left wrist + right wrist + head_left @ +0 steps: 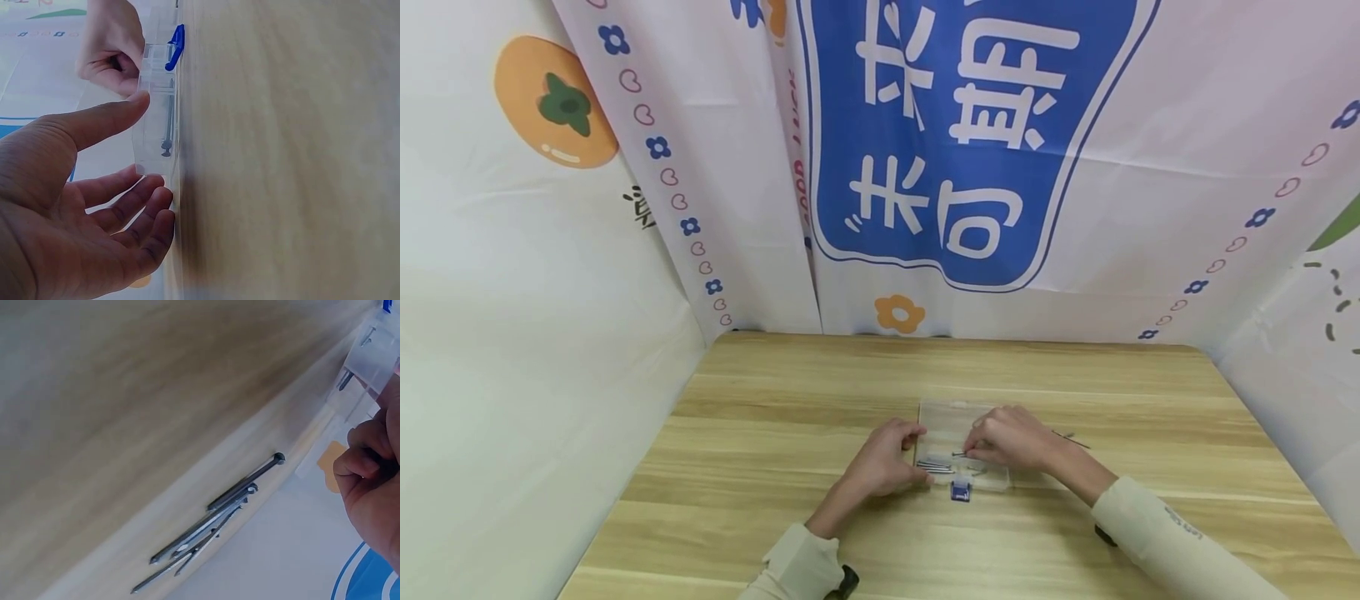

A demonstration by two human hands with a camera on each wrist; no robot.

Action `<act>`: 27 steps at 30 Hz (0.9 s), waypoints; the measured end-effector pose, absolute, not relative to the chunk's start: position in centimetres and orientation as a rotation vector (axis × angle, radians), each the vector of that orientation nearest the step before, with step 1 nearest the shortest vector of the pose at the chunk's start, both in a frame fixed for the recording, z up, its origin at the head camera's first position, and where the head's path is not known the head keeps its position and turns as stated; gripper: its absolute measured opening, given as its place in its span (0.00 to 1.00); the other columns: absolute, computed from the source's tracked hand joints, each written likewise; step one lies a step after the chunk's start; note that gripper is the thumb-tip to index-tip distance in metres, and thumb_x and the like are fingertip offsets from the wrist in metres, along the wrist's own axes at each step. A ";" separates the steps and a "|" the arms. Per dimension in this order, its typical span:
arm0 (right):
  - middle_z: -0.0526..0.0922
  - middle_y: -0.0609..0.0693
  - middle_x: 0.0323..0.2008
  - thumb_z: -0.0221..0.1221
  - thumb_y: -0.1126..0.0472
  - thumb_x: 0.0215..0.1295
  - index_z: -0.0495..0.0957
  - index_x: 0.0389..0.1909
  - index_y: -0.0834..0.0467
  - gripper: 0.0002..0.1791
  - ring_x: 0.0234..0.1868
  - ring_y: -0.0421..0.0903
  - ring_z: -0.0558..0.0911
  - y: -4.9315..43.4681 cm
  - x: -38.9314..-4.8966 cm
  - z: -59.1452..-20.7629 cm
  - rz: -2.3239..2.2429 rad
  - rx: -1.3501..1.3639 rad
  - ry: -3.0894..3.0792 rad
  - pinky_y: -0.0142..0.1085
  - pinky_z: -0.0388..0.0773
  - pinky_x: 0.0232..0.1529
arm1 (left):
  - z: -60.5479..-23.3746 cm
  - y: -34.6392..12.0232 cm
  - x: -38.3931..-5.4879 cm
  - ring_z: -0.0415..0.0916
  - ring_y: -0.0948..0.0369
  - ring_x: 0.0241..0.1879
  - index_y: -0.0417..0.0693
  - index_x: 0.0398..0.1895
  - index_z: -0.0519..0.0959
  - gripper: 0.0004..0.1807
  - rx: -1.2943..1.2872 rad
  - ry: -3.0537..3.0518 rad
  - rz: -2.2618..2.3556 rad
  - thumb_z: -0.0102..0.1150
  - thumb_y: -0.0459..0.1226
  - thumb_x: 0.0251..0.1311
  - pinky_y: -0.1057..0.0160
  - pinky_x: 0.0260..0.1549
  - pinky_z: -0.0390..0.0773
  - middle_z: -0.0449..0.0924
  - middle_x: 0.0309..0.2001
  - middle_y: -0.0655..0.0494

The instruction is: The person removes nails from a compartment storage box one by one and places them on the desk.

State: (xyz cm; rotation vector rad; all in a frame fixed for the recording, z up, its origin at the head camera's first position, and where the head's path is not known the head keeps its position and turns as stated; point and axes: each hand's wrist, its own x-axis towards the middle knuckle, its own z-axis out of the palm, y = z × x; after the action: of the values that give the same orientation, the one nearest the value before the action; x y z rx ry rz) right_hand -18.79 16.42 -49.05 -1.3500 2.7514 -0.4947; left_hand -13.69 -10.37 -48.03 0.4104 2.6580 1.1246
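Observation:
A clear plastic box lies on the table with its lid laid back and a blue latch at the front. Several metal nails lie in its left part. My left hand holds the box's left end, thumb at the front corner and fingertips along the side. Above the compartments, my right hand pinches a nail whose end sticks out left of the fingertips; the rest is hidden. Shorter nails show inside the box in the right wrist view.
Several loose nails lie in a bunch on the wooden table, to the right of the box and partly behind my right wrist. Printed cloth hangs along the table's back edge and at both sides.

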 end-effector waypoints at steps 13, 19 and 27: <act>0.93 0.42 0.38 0.70 0.58 0.69 0.91 0.38 0.49 0.02 0.28 0.25 0.75 16.2 -19.0 -48.4 -0.467 -1.330 2.696 0.23 0.73 0.31 | -48.0 -10.4 -13.6 0.77 0.54 0.53 0.38 0.66 0.80 0.41 0.419 2.664 1.119 0.87 0.39 0.48 0.49 0.57 0.80 0.81 0.56 0.47; 0.92 0.41 0.36 0.71 0.57 0.70 0.92 0.39 0.50 0.02 0.28 0.26 0.77 16.1 -19.1 -48.3 -0.446 -1.389 2.689 0.22 0.74 0.30 | -48.0 -10.3 -13.8 0.77 0.54 0.54 0.40 0.65 0.81 0.40 0.370 2.680 1.110 0.88 0.40 0.47 0.50 0.57 0.81 0.82 0.55 0.50; 0.92 0.41 0.37 0.69 0.58 0.71 0.91 0.40 0.50 0.03 0.30 0.26 0.78 16.5 -19.1 -48.9 -0.468 -1.399 2.689 0.23 0.77 0.34 | -48.1 -10.2 -13.7 0.76 0.55 0.50 0.38 0.63 0.82 0.40 0.387 2.695 1.102 0.88 0.40 0.45 0.54 0.53 0.79 0.82 0.51 0.50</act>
State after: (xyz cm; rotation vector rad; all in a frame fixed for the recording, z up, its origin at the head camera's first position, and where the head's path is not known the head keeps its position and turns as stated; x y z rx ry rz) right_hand -19.10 16.46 -48.90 -1.3992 2.6886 -0.4682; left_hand -13.67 -10.16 -48.06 0.3867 2.6950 1.1015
